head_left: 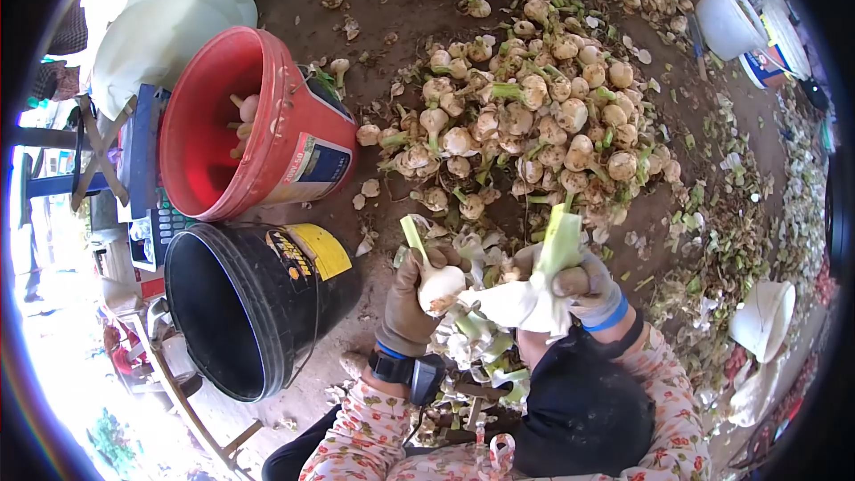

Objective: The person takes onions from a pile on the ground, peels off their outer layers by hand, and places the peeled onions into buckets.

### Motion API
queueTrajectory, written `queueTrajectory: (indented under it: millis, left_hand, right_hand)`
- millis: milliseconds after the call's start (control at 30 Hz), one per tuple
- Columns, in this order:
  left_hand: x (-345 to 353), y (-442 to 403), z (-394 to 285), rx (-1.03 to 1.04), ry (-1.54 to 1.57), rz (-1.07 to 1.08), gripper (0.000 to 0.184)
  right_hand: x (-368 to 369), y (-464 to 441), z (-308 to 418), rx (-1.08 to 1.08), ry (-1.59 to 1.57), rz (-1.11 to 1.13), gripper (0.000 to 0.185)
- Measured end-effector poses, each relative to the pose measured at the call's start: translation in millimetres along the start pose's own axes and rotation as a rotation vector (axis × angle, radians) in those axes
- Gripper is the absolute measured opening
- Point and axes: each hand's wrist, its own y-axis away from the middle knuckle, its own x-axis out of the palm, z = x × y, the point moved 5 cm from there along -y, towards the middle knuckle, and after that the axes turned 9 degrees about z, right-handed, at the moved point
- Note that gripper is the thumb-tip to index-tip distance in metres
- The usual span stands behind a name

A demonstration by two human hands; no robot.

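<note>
My left hand [408, 310], in a brown glove, is closed around a garlic bulb [440, 289] with a short pale-green stem pointing up. My right hand [591, 289], gloved with a blue cuff, grips a garlic stalk [557, 254] with loose white skins [525, 305] hanging from its lower end. These skins reach across toward the bulb in my left hand; whether they are still joined to it I cannot tell. Below both hands lies a pile of peeled skins and stalk pieces [481, 343]. Just beyond them is a large heap of garlic bulbs [534, 116].
A red bucket [294, 107] with a few bulbs inside lies tilted at left, beside a black bucket [307, 303] with its mouth facing left. White buckets [730, 18] stand at far right, and a white container [764, 319] lies lower right. Skins litter the ground.
</note>
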Motion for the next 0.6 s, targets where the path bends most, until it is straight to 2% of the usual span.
queueTrajectory:
  millis: [33, 100, 133, 200, 233, 267, 300, 333, 400, 500, 533, 567, 600]
  left_hand:
    - [-10, -1, 0, -0.02, 0.079, -0.023, 0.042]
    - [-23, 1, -6, -0.03, 0.312, -0.104, 0.036]
    - [-29, -1, -10, 0.008, 0.267, -0.079, 0.034]
    - [-27, 3, -17, 0.012, 0.25, -0.224, 0.034]
    - [-23, 3, -19, 0.023, 0.174, -0.235, 0.033]
    - [-19, 3, -20, 0.034, 0.098, -0.247, 0.033]
    - [-15, 3, -22, 0.045, 0.022, -0.257, 0.034]
    - [-12, 2, -24, 0.057, -0.102, -0.252, 0.033]
    - [2, 0, -30, 0.078, -0.349, -0.246, 0.032]
    - [26, 3, -25, 0.014, -0.577, -0.309, 0.028]
    - [31, 1, -21, -0.007, -0.623, -0.305, 0.028]
    - [16, 0, -15, 0.064, -0.696, -0.347, 0.02]
    - [20, -1, -13, 0.082, -0.7, -0.348, 0.02]
  right_hand:
    - [-4, 0, 4, -0.092, 0.127, 0.038, 0.047]
    - [4, 11, 14, -0.271, -0.035, 0.119, 0.048]
    - [8, 14, 20, -0.289, -0.053, 0.196, 0.043]
    - [8, 5, 16, -0.099, 0.07, 0.364, 0.037]
    - [-3, -5, 5, 0.086, 0.263, 0.371, 0.035]
    - [-18, -4, -4, 0.399, 0.633, 0.23, 0.034]
    - [-15, -18, -22, 0.575, 0.951, 0.213, 0.036]
    - [-15, -25, -38, 0.565, 1.628, 0.179, 0.045]
    - [-20, -34, -48, 0.684, 1.893, 0.06, 0.057]
    - [4, -46, -32, 0.236, 0.912, 0.052, 0.059]
    - [0, -50, -38, 0.215, 0.894, 0.031, 0.059]
    - [-9, -56, -49, 0.19, 0.874, 0.011, 0.059]
    - [-10, -60, -53, 0.164, 0.852, -0.009, 0.059]
